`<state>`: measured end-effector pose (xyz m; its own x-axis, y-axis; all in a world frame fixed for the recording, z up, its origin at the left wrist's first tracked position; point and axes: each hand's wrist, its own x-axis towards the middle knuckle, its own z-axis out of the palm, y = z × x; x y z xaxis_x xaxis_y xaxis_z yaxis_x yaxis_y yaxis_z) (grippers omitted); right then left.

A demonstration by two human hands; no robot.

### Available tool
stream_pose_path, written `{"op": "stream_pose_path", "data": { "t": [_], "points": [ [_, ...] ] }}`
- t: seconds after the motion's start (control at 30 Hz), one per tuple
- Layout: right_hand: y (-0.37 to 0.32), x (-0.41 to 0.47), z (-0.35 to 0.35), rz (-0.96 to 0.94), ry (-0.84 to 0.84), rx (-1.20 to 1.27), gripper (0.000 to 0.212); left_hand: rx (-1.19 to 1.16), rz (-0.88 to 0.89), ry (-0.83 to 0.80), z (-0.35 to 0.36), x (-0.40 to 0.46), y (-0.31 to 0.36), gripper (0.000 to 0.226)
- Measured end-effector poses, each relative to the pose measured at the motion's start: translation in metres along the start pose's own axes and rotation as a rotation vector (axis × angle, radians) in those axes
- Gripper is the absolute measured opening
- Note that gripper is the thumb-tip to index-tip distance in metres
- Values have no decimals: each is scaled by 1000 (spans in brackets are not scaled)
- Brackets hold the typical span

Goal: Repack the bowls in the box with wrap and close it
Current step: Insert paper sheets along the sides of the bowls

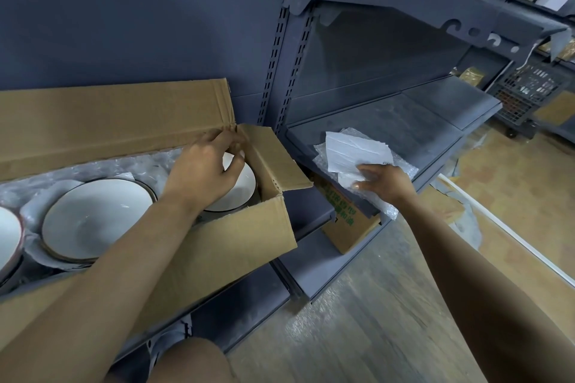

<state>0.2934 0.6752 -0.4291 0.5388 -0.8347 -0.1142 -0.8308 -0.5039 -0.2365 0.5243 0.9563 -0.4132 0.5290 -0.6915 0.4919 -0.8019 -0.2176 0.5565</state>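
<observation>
A long open cardboard box [224, 246] lies on a low grey shelf, lined with bubble wrap [102, 168]. White bowls sit inside: a large one [96, 218] in the middle, one [239, 186] at the right end, and part of another [7, 233] at the left edge. My left hand [208, 168] hovers over the right-end bowl with its fingers curled at the box's inner corner by the flap; whether it pinches anything I cannot tell. My right hand [384, 182] grips a stack of white sheets and bubble wrap [354, 154] lying on the grey shelf [404, 121] to the right.
A smaller cardboard box [345, 224] with green print stands under the right shelf. Slotted metal uprights [280, 50] divide the shelf bays. A black crate [525, 90] and loose wrap lie on the wooden floor [373, 320] at the right. My knee [189, 361] shows at the bottom.
</observation>
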Motion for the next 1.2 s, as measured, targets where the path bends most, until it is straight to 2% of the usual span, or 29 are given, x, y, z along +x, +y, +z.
{"op": "stream_pose_path", "data": {
  "t": [0.37, 0.73, 0.9, 1.07, 1.2],
  "points": [
    [-10, -3, 0, -13, -86, -184, 86, 14, -1, -22, 0, -1, -1, 32],
    [-9, 0, 2, 48, -77, 14, 73, -10, -46, -27, -2, -4, 2, 32],
    [-9, -2, 5, 49, -26, -24, 65, -15, -58, -36, -1, -4, 1, 24],
    [-8, -5, 3, -4, 17, -2, 46, 11, -65, -66, 0, -4, 2, 35],
    [-9, -8, 6, -48, 141, 46, 33, 12, -72, -71, -1, -5, 2, 36]
  ]
}}
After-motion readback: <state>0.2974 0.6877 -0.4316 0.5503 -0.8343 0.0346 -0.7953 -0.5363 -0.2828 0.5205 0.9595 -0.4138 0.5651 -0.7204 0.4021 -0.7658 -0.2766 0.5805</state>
